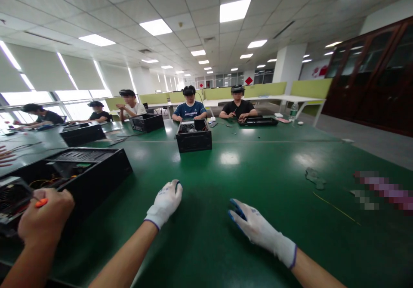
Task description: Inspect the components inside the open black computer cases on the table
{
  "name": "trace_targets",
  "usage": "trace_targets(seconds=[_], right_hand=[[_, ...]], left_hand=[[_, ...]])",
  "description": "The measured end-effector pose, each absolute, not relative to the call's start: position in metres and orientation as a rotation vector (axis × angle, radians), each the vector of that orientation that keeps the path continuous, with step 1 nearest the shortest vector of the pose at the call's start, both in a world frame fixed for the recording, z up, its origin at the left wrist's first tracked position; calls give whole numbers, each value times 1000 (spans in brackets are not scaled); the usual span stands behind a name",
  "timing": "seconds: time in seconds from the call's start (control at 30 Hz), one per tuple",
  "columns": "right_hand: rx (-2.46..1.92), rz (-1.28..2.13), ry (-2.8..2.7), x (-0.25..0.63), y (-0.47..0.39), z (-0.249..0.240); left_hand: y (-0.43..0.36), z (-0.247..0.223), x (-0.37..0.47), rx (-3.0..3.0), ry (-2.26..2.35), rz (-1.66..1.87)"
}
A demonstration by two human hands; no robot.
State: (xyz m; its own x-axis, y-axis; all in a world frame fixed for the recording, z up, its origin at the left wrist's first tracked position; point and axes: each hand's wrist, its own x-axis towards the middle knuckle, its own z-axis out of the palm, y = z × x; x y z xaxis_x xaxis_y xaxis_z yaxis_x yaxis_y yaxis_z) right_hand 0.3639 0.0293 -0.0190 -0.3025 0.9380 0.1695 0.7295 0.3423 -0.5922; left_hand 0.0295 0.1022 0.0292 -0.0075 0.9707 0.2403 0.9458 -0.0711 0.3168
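Observation:
My left hand (166, 200), in a white work glove with blue on the finger side, is on or just above the green table (206, 240). Its fingers curl under and close together, so whatever may be inside them is hidden. To the right, my right hand (258, 227) wears a matching glove. Its thumb and fingers are apart, with nothing between them. The nearest thing to my left hand is an opened black computer case (97, 180) with wires and parts inside. At that case a co-worker's bare hand (48, 217) grips a screwdriver with an orange handle (41, 202).
Ahead stands another opened black computer case (194, 141), with a seated person (189, 109) behind it. A flat black panel or tray (258, 121) lies before another person. On the right are a grey-green flat piece (315, 178), a yellow strand (337, 208) and a bottle (293, 111).

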Motion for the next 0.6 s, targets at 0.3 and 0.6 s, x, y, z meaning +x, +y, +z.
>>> trace_targets(seconds=[0.3,0.6], right_hand=[[-1628,708,-1935,357,16,-17],[-1665,491,-1910,356,15,-55]], left_hand=[[206,56,57,2164,2080,577],[357,109,86,2145,2235,589]])
